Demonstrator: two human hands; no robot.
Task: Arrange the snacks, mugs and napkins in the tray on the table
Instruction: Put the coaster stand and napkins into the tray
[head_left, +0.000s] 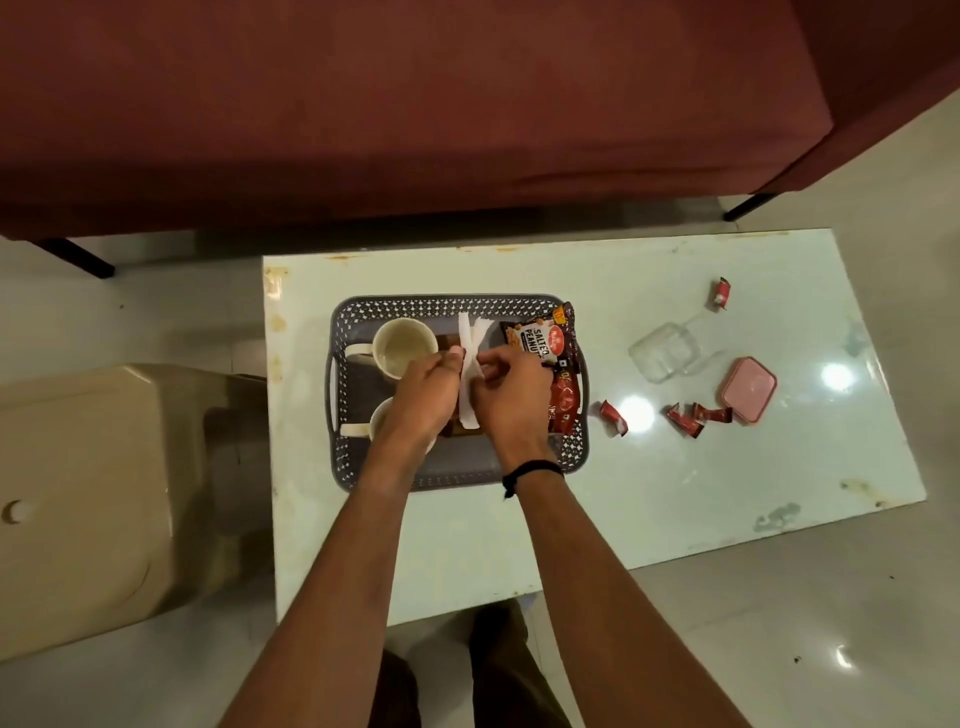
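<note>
A grey perforated tray (447, 306) sits on the pale table (649, 493). Inside it at the left stand two cream mugs: one (402, 343) at the back, the other (379, 421) nearer and partly hidden by my left hand (423, 400). White napkins (470, 358) lie folded down the tray's middle. My left hand presses their left edge while my right hand (511, 395) pinches their right edge. At the tray's right side lie snack packets: a salted peanuts packet (535, 338) and a red packet (563, 400) below it.
On the table right of the tray lie several small red sachets (614, 417), a clear plastic container (665, 351) and a pink lidded box (748, 395). A maroon sofa (415, 104) stands beyond the table. A beige stool (93, 493) sits at the left.
</note>
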